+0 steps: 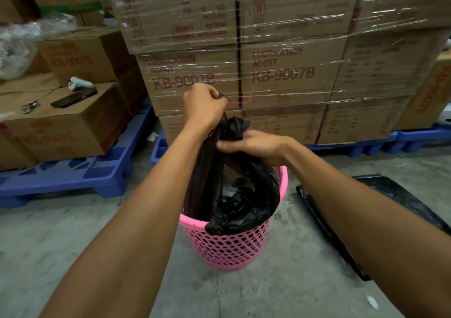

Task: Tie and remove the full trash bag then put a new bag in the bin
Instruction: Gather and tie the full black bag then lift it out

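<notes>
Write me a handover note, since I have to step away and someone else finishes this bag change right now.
Left hand: closed on one gathered strip of the black trash bag, pulled up high.
Right hand: pinching the other gathered part, lower down.
The bag sits in the pink bin; no finished knot shows.
A flat black bag lies on the floor to the right of the bin.
Left: knot, lift out, line the bin.
</notes>
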The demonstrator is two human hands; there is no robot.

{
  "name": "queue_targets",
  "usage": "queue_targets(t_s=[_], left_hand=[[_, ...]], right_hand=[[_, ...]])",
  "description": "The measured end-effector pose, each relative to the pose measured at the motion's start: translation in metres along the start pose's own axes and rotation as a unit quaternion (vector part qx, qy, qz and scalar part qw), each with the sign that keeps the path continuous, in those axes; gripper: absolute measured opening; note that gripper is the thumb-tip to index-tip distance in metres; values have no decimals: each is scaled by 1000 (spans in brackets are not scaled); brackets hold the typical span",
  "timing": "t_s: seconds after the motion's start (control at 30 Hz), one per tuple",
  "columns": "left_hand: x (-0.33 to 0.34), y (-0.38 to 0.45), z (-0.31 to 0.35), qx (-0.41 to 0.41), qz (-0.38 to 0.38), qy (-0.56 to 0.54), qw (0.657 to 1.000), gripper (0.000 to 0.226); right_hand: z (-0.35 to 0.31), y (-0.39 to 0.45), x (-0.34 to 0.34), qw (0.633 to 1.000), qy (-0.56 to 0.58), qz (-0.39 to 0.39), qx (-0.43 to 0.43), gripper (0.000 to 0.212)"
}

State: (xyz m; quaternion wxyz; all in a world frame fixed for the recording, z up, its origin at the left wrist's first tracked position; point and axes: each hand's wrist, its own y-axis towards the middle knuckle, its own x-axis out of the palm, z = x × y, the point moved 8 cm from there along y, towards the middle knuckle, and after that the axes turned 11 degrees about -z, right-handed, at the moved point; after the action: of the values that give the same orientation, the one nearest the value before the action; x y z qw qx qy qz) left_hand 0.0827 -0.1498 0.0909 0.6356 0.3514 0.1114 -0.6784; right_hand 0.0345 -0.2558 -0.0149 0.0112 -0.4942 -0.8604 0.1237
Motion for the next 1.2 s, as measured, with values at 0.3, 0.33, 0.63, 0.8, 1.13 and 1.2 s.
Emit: queue_targets(t_s=[0.3, 0.33, 0.63, 0.8, 1.13, 1.2], left_hand=[[5, -17, -25, 83, -67, -199, 974, 73], [24, -22, -43, 60, -139, -225, 962, 91], [98, -47, -95, -39, -247, -242, 937, 22], [89, -43, -82, -19, -197, -262, 945, 12], [75, -40, -97, -90, -84, -350, 929, 7], [71, -38, -102, -108, -84, -371, 919, 6]], right_hand=[[-1, 2, -24, 979, 84, 169, -75, 26], [-1, 1, -26, 977, 100, 170, -76, 24], [-33, -9, -63, 934, 74, 332, -111, 41], [-50, -16, -82, 910, 15, 407, -80, 46], [-57, 8, -47, 944, 164, 204, -200, 50], [-38, 7, -45, 977, 11, 166, -131, 90]])
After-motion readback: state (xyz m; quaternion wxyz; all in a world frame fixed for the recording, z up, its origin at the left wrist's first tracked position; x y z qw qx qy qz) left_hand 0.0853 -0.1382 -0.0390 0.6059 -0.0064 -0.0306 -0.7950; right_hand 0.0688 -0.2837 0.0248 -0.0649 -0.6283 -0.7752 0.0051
